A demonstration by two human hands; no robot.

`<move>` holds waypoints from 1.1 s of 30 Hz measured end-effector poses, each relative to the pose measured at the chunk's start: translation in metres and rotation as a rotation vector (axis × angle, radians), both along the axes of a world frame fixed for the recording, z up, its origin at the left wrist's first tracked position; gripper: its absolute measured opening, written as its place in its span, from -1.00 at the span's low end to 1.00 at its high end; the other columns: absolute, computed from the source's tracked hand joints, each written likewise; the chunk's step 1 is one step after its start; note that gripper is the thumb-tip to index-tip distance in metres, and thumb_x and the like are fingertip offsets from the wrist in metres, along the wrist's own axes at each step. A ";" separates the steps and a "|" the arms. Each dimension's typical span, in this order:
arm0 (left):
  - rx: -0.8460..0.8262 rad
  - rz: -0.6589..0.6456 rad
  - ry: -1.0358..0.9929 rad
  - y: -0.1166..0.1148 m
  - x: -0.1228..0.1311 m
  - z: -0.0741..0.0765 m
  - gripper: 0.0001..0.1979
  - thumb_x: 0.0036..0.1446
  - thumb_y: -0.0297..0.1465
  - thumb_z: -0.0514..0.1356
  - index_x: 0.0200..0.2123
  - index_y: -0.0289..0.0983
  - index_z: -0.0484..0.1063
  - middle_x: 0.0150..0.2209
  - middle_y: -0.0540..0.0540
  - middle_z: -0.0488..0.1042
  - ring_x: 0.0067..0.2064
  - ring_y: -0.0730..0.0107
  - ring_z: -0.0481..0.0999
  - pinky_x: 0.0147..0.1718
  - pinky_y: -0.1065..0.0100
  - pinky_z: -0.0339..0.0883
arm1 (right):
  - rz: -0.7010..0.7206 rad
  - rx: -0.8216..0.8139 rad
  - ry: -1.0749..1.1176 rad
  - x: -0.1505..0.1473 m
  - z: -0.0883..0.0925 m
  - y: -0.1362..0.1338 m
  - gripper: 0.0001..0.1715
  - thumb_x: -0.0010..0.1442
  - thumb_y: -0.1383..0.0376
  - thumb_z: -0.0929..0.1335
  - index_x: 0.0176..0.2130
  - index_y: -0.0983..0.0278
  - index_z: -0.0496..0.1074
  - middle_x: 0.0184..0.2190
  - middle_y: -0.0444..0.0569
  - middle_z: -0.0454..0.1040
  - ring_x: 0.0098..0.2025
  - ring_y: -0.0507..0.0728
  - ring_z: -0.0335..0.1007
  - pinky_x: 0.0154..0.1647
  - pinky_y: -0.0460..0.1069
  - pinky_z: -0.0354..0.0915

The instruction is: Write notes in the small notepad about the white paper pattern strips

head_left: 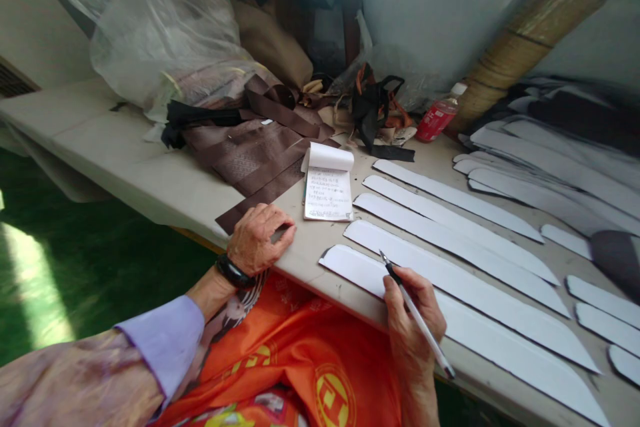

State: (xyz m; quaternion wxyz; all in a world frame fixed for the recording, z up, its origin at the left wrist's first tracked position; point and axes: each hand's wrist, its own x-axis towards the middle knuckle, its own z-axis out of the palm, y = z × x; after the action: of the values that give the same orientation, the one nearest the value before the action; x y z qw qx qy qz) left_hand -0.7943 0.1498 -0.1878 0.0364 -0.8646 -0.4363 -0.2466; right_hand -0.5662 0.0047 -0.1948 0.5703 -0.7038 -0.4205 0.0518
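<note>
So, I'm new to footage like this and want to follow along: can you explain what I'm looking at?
There is no machine here, just a person working with two bare hands. The single picture comes from a camera worn on the head, looking forward and down. The right hand holds a pen, its tip over the white strips laid out on the table. The left hand rests near the table's edge; something small and dark shows at its fingers, but I can't tell what. Close by lie a notepad with writing and some brown material. Further back stands a bottle with a red label.
</note>
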 end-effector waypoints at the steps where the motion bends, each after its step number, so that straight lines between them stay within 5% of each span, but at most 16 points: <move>1: -0.001 0.003 0.009 0.000 0.000 0.000 -0.77 0.24 -0.26 0.15 -0.21 -0.33 0.41 -0.23 -0.06 0.45 -0.19 0.37 0.46 -0.16 0.20 0.40 | 0.006 0.003 0.004 0.000 0.000 0.000 -0.77 0.07 0.17 0.43 -0.28 0.25 0.51 -0.40 -0.07 0.58 -0.46 0.06 0.47 -0.45 -0.09 0.37; 33: 0.016 -0.017 -0.131 0.000 0.003 -0.003 -0.79 0.25 -0.25 0.13 -0.28 -0.28 0.41 -0.26 -0.05 0.44 -0.21 0.40 0.44 -0.15 0.24 0.38 | -0.078 -0.039 0.122 0.004 -0.007 0.004 -0.71 0.03 0.13 0.44 -0.28 0.27 0.52 -0.34 -0.03 0.57 -0.33 0.12 0.49 -0.27 0.01 0.39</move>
State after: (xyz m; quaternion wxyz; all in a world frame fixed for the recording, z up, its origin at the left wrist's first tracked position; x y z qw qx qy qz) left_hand -0.7915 0.1494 -0.1911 0.0124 -0.8500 -0.4285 -0.3063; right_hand -0.5625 0.0092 -0.2023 0.5824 -0.7262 -0.3563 0.0806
